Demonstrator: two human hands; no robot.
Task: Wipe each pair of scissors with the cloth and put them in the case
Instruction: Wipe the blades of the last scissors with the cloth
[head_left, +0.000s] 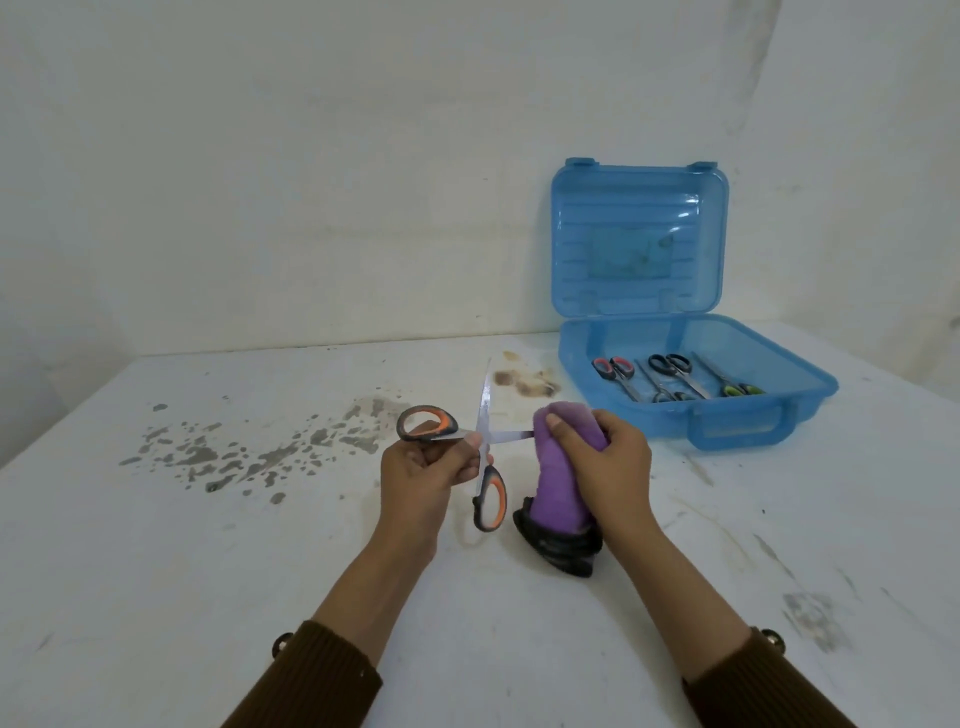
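Note:
My left hand (423, 467) holds a pair of orange-and-grey scissors (487, 415) near the pivot, above the table, with the blades spread wide apart. One blade points up and away; the other runs right into the purple cloth (563, 483). My right hand (608, 457) is closed around that cloth, pinching it over the blade tip. The cloth's dark lower end touches the table. The blue plastic case (696, 415) stands open at the back right, its lid upright. Several pairs of scissors (670, 376) lie inside its tray.
The white table (208, 571) has grey splatter stains (249, 457) to the left of my hands and brown marks (524, 382) beside the case. A white wall rises behind the table.

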